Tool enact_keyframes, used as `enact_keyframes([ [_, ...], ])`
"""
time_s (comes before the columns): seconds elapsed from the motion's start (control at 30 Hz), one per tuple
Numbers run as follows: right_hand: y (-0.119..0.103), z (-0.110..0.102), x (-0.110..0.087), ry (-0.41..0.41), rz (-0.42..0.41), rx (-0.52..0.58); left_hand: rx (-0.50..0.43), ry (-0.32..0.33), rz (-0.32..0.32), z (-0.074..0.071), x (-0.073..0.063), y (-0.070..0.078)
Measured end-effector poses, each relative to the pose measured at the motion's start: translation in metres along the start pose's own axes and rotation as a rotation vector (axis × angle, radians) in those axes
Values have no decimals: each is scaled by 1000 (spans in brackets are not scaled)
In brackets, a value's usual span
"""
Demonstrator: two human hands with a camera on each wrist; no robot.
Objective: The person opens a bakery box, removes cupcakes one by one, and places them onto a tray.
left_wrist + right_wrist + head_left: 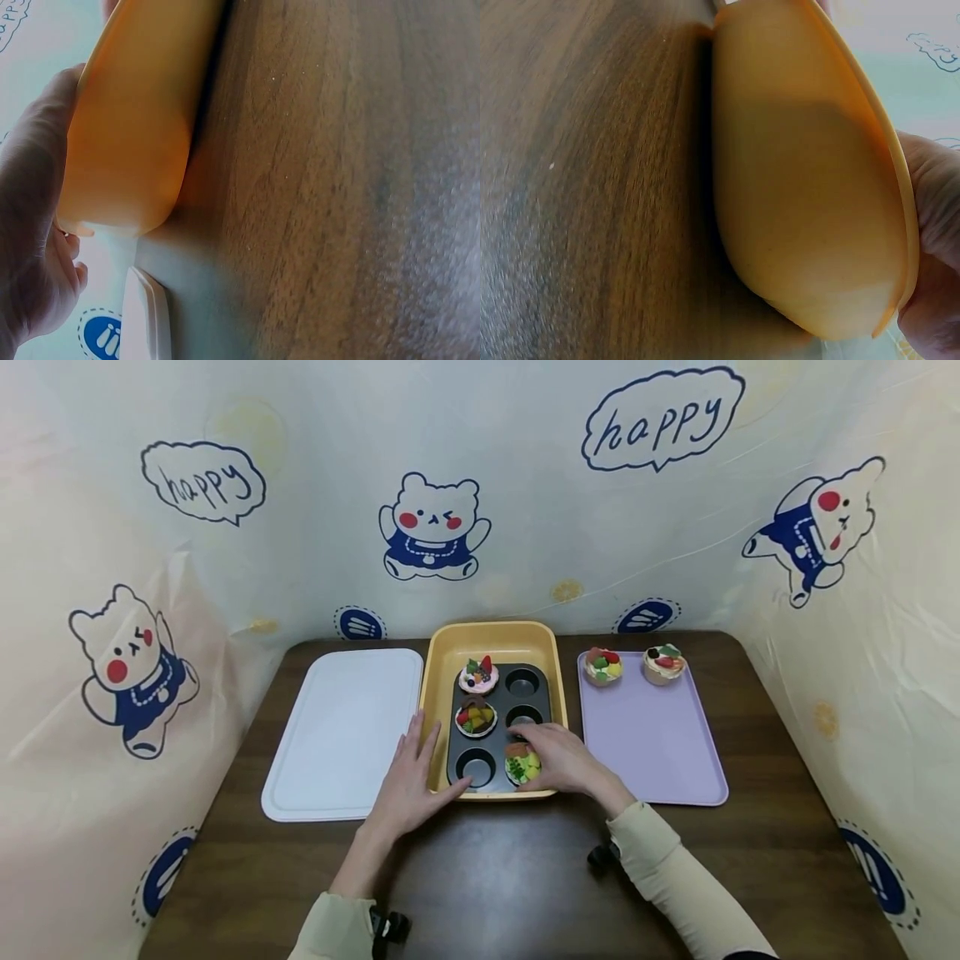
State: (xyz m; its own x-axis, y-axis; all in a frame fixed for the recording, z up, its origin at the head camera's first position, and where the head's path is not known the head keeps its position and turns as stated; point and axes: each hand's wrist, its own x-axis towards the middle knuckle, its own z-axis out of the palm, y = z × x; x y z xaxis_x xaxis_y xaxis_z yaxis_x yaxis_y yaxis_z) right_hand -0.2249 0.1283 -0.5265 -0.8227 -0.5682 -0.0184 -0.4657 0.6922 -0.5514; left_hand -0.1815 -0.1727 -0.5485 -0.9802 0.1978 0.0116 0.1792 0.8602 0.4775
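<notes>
In the head view, my right hand (564,760) pinches a toy fruit tart (521,767) with green and yellow topping, at the front right cup of a dark muffin tin (500,739). That tin lies inside a yellow tray (491,640). My left hand (411,785) rests at the tray's left front corner, fingers spread along the side and thumb over the front rim. Two more tarts fill the left column: a berry tart (478,676) at the back and a chocolate-rimmed fruit tart (476,718) in the middle. Both wrist views show mostly the tray's outer wall (127,142).
A white tray (348,727) lies left of the yellow one. On the right is a purple tray (648,743) with two fruit tarts, one at its back left (603,667) and one at its back right (663,665). All stand on a dark wooden table (495,877).
</notes>
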Motion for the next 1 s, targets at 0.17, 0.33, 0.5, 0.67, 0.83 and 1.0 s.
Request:
enact_keyframes([
  [0.17, -1, 3, 0, 8, 4, -15, -4, 3, -6, 1, -3, 0],
  [0.33, -1, 3, 1, 33, -19, -68, -1, 13, 5, 2, -2, 0],
  [0.5, -3, 4, 1, 44, -18, -77, 12, 8, 3, 1, -2, 0],
  [0.67, -2, 7, 2, 58, -11, -42, 19, 8, -1, -1, -1, 0],
  [0.83, 0, 9, 1, 86, -14, -22, 6, 7, -5, 0, -1, 1],
  [1.0, 2, 10, -3, 116, -30, 12, 4, 6, -10, 2, -2, 2],
])
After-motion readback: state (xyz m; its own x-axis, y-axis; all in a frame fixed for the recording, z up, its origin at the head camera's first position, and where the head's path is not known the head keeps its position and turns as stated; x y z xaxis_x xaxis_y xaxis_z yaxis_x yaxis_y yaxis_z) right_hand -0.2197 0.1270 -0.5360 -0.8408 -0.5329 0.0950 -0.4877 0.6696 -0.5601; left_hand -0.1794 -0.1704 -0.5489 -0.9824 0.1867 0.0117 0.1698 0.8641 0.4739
